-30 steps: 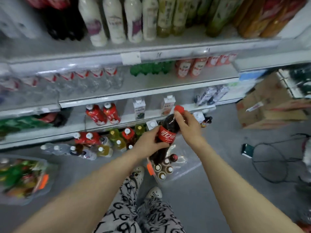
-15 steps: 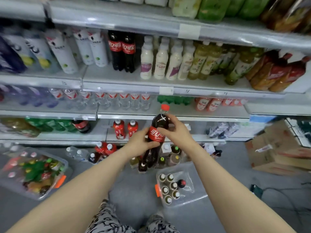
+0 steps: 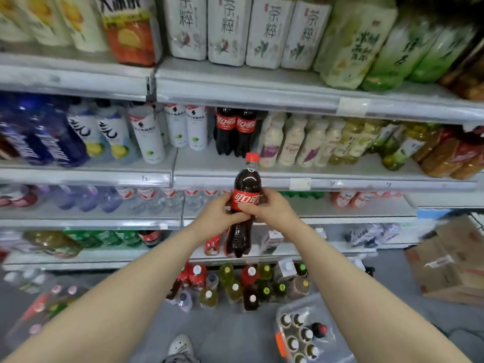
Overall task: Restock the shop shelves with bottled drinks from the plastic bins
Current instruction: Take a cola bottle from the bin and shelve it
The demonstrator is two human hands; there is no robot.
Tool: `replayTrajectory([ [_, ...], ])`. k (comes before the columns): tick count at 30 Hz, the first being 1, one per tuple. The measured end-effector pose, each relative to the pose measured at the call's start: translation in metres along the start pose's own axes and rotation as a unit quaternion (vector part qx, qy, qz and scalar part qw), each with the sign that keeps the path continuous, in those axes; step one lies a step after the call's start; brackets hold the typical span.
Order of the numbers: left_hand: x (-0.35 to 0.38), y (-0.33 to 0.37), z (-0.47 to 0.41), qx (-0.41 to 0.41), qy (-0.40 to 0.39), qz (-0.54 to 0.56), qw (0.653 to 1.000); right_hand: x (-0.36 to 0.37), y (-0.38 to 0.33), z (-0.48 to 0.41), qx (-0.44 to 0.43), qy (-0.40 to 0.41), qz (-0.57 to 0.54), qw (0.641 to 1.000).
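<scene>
While I hold the cola upright in front of the shelves, my left hand wraps its waist and my right hand grips the red label. Two matching colas stand on the shelf above. Below, a bin of bottles sits on the floor.

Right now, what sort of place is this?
Most likely a small shop's drinks aisle: tiered shelves packed with bottled drinks, labels on the shelf edges, cardboard boxes on the floor.
</scene>
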State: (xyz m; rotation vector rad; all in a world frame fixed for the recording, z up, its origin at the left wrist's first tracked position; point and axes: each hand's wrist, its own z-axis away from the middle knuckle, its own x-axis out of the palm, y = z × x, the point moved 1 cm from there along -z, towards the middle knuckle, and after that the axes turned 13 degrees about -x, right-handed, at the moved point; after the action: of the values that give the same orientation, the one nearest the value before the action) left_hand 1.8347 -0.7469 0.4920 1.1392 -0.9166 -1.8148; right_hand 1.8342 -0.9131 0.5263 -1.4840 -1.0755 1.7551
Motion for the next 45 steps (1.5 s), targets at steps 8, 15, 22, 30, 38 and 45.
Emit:
replayTrajectory([
  [8,-0.062,-0.003,-0.055,-0.015,0.014,-0.003,1.000,0.027,-0.026,-0.072,-0.002,0.026,0.026,0.999],
  [15,-0.088,0.014,-0.104,0.001,0.023,0.056,0.998,0.024,-0.032,-0.138,-0.032,0.053,0.042,0.997],
  [22,-0.095,0.030,-0.142,0.033,0.061,0.064,0.996,0.012,-0.032,-0.177,-0.084,0.094,0.077,0.989],
  [30,-0.092,0.025,-0.159,0.064,0.061,0.045,0.995,0.014,-0.014,-0.191,-0.101,0.134,0.058,0.984],
  [38,-0.096,0.025,-0.168,0.068,0.065,0.065,0.993,0.016,-0.014,-0.206,-0.112,0.162,0.042,0.980],
  [45,-0.090,0.015,-0.173,0.066,0.057,0.064,0.994,0.026,-0.001,-0.210,-0.105,0.171,0.024,0.979],
])
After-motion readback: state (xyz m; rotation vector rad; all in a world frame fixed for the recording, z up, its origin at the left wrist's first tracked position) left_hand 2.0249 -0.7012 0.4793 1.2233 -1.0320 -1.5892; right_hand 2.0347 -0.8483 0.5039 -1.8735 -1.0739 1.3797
